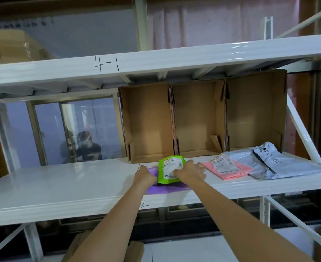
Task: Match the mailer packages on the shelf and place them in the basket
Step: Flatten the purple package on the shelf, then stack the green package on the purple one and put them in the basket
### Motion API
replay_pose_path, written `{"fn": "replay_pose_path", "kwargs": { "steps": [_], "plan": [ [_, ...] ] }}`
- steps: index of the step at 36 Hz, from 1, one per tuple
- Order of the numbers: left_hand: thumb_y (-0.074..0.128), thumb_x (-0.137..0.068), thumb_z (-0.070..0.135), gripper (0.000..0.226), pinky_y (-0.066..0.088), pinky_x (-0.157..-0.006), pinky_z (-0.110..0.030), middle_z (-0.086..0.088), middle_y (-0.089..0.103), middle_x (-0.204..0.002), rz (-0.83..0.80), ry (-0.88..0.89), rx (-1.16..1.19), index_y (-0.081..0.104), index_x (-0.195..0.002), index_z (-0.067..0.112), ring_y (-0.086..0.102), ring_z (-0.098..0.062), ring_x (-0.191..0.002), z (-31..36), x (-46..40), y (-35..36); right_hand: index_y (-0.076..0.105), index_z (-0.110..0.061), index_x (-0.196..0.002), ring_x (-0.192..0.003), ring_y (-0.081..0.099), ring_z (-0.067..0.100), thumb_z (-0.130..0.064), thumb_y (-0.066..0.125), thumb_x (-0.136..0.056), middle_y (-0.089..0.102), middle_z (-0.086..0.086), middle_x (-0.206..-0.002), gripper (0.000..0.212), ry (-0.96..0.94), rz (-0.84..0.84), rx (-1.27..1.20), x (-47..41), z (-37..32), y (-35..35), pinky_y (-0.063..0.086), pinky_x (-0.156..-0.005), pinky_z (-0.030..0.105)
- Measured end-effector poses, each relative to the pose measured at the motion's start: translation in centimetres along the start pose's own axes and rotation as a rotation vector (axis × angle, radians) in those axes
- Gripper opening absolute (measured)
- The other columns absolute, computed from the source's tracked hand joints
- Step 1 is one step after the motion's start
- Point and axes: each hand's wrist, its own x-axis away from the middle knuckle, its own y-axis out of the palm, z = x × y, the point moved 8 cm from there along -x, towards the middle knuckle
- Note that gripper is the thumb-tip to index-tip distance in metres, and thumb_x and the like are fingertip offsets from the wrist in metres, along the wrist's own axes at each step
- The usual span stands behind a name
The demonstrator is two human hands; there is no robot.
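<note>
Both my hands, left (144,176) and right (190,172), grip the green mailer (170,170) near the shelf (61,186) front edge; next, probably find its match.

white metal shelving (61,190), glass window (48,129)

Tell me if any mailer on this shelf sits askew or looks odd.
The purple plastic mailer juts past the front edge of the white metal shelf, under the green plastic mailer that both hands hold. The grey plastic mailers overlap crookedly beside the pink plastic mailer. Nothing looks torn or spilled.
</note>
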Motion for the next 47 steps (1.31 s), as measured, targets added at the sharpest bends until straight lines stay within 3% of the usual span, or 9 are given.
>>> {"fn": "replay_pose_path", "kwargs": {
  "steps": [9, 15, 17, 21, 25, 31, 37, 42, 47],
  "plan": [
    [0.079, -0.067, 0.036, 0.066, 0.051, -0.095, -0.042, -0.015, 0.062, -0.112, -0.101, -0.126, 0.662, 0.051, -0.115, 0.0, 0.063, -0.032, -0.103, -1.5, -2.3, 0.1, 0.039, -0.001, -0.133, -0.116, 0.055, 0.026, -0.016, 0.08, -0.077, 0.059, 0.013, -0.122, 0.071, -0.023, -0.229, -0.325, -0.6, -1.4, 0.7, 0.046, -0.099, 0.035],
    [0.069, -0.082, -0.002, 0.037, 0.056, -0.076, -0.042, -0.023, 0.065, -0.117, -0.351, -0.02, 0.702, 0.059, -0.118, -0.004, 0.066, -0.029, -0.082, -0.5, 0.3, 1.3, 0.041, -0.002, -0.127, -0.107, 0.057, 0.025, -0.001, 0.082, -0.071, 0.058, 0.013, -0.114, 0.07, -0.022, -0.247, -0.56, 1.1, -0.5, 1.7, 0.05, -0.089, 0.034],
    [0.071, -0.078, -0.006, 0.043, 0.058, -0.063, -0.04, -0.022, 0.066, -0.115, -0.344, 0.004, 0.728, 0.056, -0.119, -0.003, 0.067, -0.029, -0.081, -0.9, 0.3, 1.1, 0.036, -0.004, -0.129, -0.108, 0.06, 0.026, -0.003, 0.085, -0.068, 0.058, 0.012, -0.117, 0.079, 0.007, -0.256, -0.667, 1.4, -0.2, 1.6, 0.052, -0.086, 0.037],
    [0.065, -0.078, -0.017, 0.027, 0.052, -0.086, -0.047, -0.023, 0.064, -0.118, -0.387, 0.091, 0.843, 0.059, -0.091, 0.005, 0.065, -0.031, -0.088, -0.4, 1.0, 1.1, 0.044, -0.002, -0.132, -0.095, 0.071, 0.029, -0.035, 0.099, -0.034, 0.067, 0.012, -0.116, 0.117, 0.095, -0.326, -0.964, 1.1, 0.9, 1.9, 0.06, -0.076, 0.046],
    [0.064, -0.079, -0.017, 0.027, 0.054, -0.083, -0.043, -0.023, 0.063, -0.118, -0.469, 0.189, 0.859, 0.062, -0.089, 0.008, 0.067, -0.022, -0.077, 0.1, 2.6, 1.3, 0.063, 0.002, -0.115, -0.096, 0.071, 0.033, -0.019, 0.083, -0.073, 0.071, 0.019, -0.109, 0.051, 0.028, -0.354, -1.016, 3.4, 0.6, 0.8, 0.055, -0.089, 0.049],
    [0.062, -0.079, -0.018, 0.027, 0.056, -0.08, -0.047, -0.024, 0.066, -0.115, -0.461, 0.154, 0.944, 0.063, -0.092, 0.006, 0.07, -0.023, -0.073, -0.6, 4.6, 1.6, 0.067, -0.002, -0.114, -0.097, 0.071, 0.031, -0.025, 0.09, -0.051, 0.072, 0.016, -0.108, 0.071, -0.047, -0.387, -1.097, 4.5, 1.5, 0.7, 0.054, -0.091, 0.05],
    [0.063, -0.082, -0.012, 0.042, 0.056, -0.081, -0.05, -0.026, 0.061, -0.121, -0.434, 0.126, 0.966, 0.056, -0.122, -0.007, 0.069, -0.027, -0.084, 1.3, 7.8, 2.9, 0.066, -0.006, -0.116, -0.096, 0.071, 0.028, -0.016, 0.081, -0.075, 0.073, 0.013, -0.108, 0.044, -0.099, -0.429, -1.17, 5.0, 4.0, -2.0, 0.055, -0.089, 0.047],
    [0.061, -0.082, -0.012, 0.028, 0.06, -0.061, -0.043, -0.02, 0.068, -0.102, -0.392, 0.065, 1.025, 0.062, -0.109, -0.003, 0.072, -0.023, -0.066, 1.7, 11.4, 6.8, 0.07, -0.009, -0.104, -0.082, 0.074, 0.019, -0.013, 0.073, -0.084, 0.076, 0.005, -0.095, 0.021, -0.153, -0.521, -1.156, 6.6, 8.0, -4.3, 0.06, -0.066, 0.031],
    [0.066, -0.077, -0.011, 0.044, 0.057, -0.074, -0.052, -0.024, 0.064, -0.117, -0.349, 0.015, 1.073, 0.059, -0.12, -0.003, 0.069, -0.029, -0.088, 1.7, 15.2, 11.9, 0.07, -0.007, -0.105, -0.089, 0.072, 0.022, -0.018, 0.077, -0.08, 0.073, 0.011, -0.107, 0.028, -0.15, -0.529, -1.083, 7.1, 14.0, -6.1, 0.06, -0.072, 0.032]
  ]
}}
